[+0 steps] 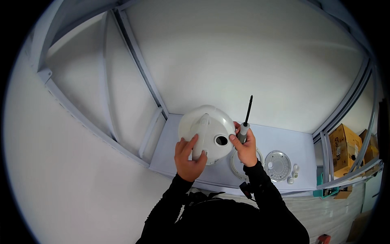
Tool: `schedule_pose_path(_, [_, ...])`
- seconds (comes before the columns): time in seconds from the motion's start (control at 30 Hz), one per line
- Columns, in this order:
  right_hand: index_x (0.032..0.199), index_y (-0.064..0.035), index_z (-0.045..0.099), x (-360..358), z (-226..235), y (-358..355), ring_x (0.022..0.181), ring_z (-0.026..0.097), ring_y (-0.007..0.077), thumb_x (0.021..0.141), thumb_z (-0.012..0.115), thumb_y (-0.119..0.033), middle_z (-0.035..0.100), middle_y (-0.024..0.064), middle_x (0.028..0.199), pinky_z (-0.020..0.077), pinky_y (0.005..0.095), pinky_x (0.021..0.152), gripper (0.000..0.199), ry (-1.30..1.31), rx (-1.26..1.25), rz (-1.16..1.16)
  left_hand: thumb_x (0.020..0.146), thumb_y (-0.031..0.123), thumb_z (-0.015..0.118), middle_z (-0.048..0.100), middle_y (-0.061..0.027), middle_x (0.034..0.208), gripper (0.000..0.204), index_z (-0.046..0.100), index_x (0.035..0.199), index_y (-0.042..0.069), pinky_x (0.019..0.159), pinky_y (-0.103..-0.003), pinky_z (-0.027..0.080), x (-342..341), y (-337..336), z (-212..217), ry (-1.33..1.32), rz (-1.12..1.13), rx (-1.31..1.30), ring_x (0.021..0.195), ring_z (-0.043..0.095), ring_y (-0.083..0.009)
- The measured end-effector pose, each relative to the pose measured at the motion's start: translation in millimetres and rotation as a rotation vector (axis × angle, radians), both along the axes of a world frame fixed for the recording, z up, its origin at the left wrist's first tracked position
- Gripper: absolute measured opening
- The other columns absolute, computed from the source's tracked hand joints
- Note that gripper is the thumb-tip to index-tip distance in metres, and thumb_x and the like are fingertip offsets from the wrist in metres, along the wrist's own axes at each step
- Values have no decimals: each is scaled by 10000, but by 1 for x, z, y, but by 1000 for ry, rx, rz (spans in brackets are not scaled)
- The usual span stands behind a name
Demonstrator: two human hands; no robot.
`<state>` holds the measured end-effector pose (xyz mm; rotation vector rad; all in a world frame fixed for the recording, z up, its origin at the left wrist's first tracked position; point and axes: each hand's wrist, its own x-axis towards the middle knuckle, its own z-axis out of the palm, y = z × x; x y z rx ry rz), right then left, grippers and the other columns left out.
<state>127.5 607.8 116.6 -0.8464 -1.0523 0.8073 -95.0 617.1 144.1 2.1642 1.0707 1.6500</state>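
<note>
A white, rounded appliance housing (213, 152) with a raised handle-like ridge and a dark round window is held tilted above the bench; I cannot tell its exact kind. My left hand (189, 160) grips the ridge, thumb on one side and fingers on the other. On the housing's right edge, the thumb of my right hand (246, 148) presses near the dark window. That same hand keeps a screwdriver (244, 132) in its grasp, grey handle in the palm and black shaft pointing up and away. Part of the right fingers is hidden behind the handle.
Right of my hands lie a white ring (237, 167), a perforated round plate (278, 166) and small white parts (293, 175) on the pale bench (302, 152). Metal frame posts (140, 61) rise around it. Cardboard boxes (345, 148) and a teal basket (325, 192) stand beyond the right end.
</note>
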Motion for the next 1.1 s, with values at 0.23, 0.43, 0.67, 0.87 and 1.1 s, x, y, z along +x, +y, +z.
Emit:
schedule_pose_path(0.23, [1243, -23, 576, -5, -4, -7, 1236, 557, 167, 919, 771, -98, 625, 103, 1338, 428, 331, 1057, 386, 33, -8, 31, 703, 8, 723, 639, -166, 926, 577, 692, 1278, 53, 1033, -577, 506, 2, -6, -21, -1, 83, 88, 867, 639, -349])
schedule_pose_path(0.43, [1360, -4, 579, -1, -5, -16, 1182, 578, 145, 919, 778, -116, 645, 70, 1296, 444, 319, 1034, 496, -60, -48, 10, 737, 3, 754, 642, -147, 886, 546, 694, 1279, 39, 949, -484, 567, 5, -13, -18, -17, 87, 103, 760, 646, -315])
schedule_pose_path(0.67, [1362, 3, 580, -4, -3, -17, 1176, 581, 145, 921, 779, -122, 656, 66, 1277, 449, 320, 1029, 500, -82, -43, 12, 808, 120, 815, 637, -103, 873, 466, 700, 1247, 12, 652, -307, 488, 8, -19, -23, -153, 83, 66, 697, 591, -197])
schedule_pose_path(0.87, [1380, 1, 556, -7, -2, -18, 1127, 598, 141, 935, 756, -105, 644, 65, 1266, 473, 321, 994, 499, -97, -34, 0, 833, 145, 801, 602, -70, 828, 420, 679, 1209, 3, 571, -292, 424, 19, -20, -22, -206, 92, 13, 631, 520, -170])
schedule_pose_path(1.1, [1387, 5, 564, -4, -9, -17, 1223, 573, 160, 929, 769, -112, 634, 89, 1354, 436, 329, 1059, 515, -78, -18, 31, 832, 163, 805, 623, -98, 877, 430, 684, 1222, 29, 638, -351, 475, 17, -14, -31, -156, 107, 50, 735, 572, -244])
